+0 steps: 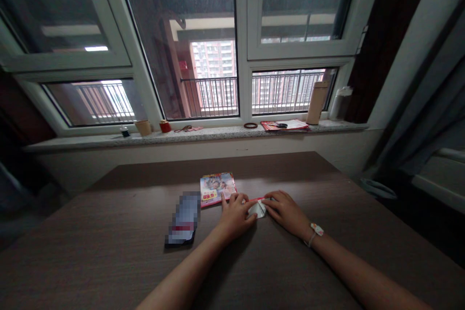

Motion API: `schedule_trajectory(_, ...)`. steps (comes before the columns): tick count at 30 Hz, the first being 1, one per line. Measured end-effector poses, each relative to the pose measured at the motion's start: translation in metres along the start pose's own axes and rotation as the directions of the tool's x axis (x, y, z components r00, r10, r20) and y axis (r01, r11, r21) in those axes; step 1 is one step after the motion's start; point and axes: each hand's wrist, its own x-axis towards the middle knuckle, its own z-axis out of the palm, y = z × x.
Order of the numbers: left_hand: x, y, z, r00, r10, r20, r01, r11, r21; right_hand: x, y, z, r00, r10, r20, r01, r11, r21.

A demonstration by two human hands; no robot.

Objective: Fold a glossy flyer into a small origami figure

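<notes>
A small folded paper (pixel 258 209), white with a red upper edge, lies on the table between my two hands. My left hand (pixel 237 214) holds its left side, thumb at the near edge and fingers bent over the far side. My right hand (pixel 287 210) pinches its right side with the fingertips, and a bracelet circles that wrist. Just beyond my left fingers rests a colourful printed square sheet or stack (pixel 217 188) with a yellow price mark. Left of my left hand a phone (pixel 183 218) stands tilted on the table, its screen pixelated.
The brown table (pixel 138 193) reaches toward a windowsill (pixel 218 132). On the sill are a paper cup (pixel 143 127), a red spool-like item (pixel 164 126), a dark ring (pixel 250 126), scissors (pixel 281 125) on printed sheets, a tan bottle (pixel 317 102) and a pale container (pixel 341 103).
</notes>
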Motion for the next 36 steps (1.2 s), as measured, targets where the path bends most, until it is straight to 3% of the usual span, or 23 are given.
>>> schedule_trajectory(36, 0.0018, -0.0003, -0.0007, 0.998, -0.016, 0.058, 0.017, 1.0, -0.015, -0.0021, 0.0015, 0.0077, 0.993, 0.119, 0.025, -0.119, 0.993, 0.001)
